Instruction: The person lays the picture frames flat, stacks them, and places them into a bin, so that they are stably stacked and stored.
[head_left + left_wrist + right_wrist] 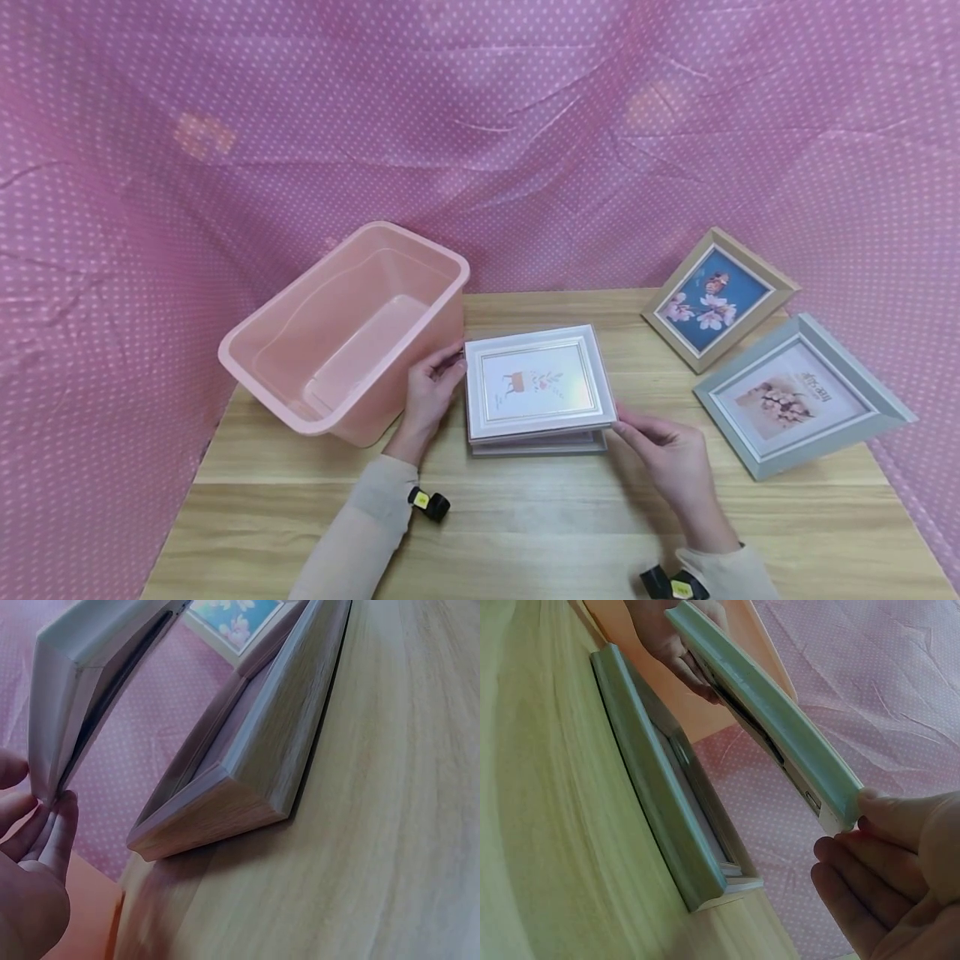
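1. White frame (538, 383); pinched by my left hand (431, 397) and right hand (669, 456) above the lower frame (217, 814), midway between the surface's (525, 533) side edges;
2. Step, seemingly lifting or lowering; next needs matched grips.

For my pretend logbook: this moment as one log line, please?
left hand: pinches white frame; right hand: pinches it; white frame: above lower frame
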{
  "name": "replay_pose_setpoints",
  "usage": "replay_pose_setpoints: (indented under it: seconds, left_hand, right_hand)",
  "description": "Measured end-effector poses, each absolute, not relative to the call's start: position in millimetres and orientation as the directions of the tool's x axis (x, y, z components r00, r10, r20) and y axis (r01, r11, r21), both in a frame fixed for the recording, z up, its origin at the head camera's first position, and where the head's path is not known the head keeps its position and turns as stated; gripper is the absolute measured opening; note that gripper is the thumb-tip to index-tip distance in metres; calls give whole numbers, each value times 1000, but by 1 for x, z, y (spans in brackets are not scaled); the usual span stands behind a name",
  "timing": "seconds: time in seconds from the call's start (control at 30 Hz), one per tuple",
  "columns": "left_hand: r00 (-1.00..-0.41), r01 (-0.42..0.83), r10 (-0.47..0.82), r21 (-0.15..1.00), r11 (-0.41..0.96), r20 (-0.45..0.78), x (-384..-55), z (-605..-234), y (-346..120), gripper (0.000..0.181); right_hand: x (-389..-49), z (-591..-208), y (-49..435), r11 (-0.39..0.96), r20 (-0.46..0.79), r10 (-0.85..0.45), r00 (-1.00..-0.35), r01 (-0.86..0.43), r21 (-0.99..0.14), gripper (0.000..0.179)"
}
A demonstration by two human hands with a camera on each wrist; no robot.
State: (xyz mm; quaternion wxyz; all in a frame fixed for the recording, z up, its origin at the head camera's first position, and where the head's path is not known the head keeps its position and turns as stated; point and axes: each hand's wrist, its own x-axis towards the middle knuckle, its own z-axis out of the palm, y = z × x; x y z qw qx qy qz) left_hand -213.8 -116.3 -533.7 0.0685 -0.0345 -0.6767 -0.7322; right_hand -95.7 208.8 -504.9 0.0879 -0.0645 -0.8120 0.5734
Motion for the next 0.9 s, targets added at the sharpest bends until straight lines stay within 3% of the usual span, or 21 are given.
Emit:
replay_pose_setpoints:
  seconds: [0.6,0.9]
  left_hand:
    - [-996,83,-36,996,32,84,-214,-538,-117,39]
    - [-996,87,-29,993,80,90,-213,-545,-118,36]
  right_hand:
    - [-90,-513,205,356,-1,216,-976,80,-931,18]
    - [-89,-515,204,383,-119,203,-972,191,-904,19]
